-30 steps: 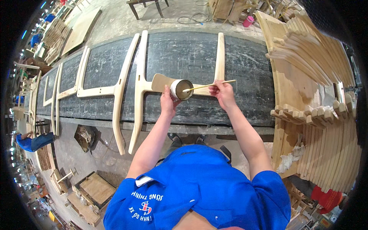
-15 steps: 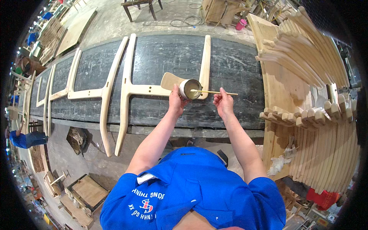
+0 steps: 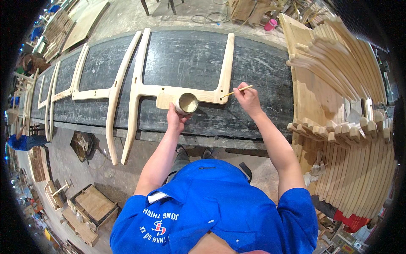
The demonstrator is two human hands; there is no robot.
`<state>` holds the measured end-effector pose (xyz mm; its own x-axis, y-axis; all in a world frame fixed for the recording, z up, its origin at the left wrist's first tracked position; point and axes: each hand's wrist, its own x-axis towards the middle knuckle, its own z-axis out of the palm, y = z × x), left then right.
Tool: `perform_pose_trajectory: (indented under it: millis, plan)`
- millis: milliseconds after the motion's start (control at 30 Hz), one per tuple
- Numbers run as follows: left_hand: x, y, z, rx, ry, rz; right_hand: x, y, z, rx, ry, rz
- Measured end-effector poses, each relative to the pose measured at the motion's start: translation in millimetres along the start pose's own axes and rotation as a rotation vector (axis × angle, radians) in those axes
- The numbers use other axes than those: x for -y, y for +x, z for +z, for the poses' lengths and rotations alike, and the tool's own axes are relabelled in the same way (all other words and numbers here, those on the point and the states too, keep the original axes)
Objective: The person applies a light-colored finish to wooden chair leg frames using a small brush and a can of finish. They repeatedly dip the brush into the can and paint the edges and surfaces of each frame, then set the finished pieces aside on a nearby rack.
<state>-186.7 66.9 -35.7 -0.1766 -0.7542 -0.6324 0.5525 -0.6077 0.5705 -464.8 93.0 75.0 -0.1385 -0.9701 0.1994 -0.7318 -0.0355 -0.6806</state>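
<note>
My left hand grips an open round can with pale, creamy stuff inside. A thin flat wooden piece with rounded corners lies beside the can, close to the fingers; whether I hold it too I cannot tell. Between the fingers of my right hand is a thin wooden stick. Its tip touches or hovers at a dark hole in the right corner of a light wooden chair-like frame. That frame lies flat on the black worktable, its crossbar partly hidden behind the can.
Similar wooden frames lie in a row leftward along the table, some legs overhanging the near edge. On the right, stacks of curved wooden parts rest by a plywood board. Another person stands far left. A pink container is beyond the table.
The stick has left the can, and its tip is now at the frame's corner hole. My left hand has moved the can left and nearer to me.
</note>
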Motion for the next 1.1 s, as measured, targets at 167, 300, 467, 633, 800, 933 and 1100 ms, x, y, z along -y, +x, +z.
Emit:
perform_pose_trajectory:
  millis: [167,300,467,633,800,933,1100]
  plan:
    - [-6,-14,-27,-0.070,-0.016,0.039,4,3,12,0.064,-0.008,-0.001]
    - [-6,-22,-32,-0.055,-0.041,0.040,-4,4,21,0.089,-0.077,-0.012]
    - [-2,-24,-32,-0.063,-0.046,0.049,-16,3,33,0.112,0.002,-0.021]
    - [-4,-18,-49,-0.022,-0.090,0.041,-5,23,18,0.132,-0.013,-0.034]
    - [-2,-24,-41,-0.092,-0.023,0.058,-8,34,7,0.147,-0.023,0.096]
    - [-3,-26,-44,-0.104,-0.055,0.043,-13,38,14,0.073,-0.033,0.035]
    - [-5,-28,-43,-0.117,-0.028,0.049,-19,35,34,0.103,-0.008,0.024]
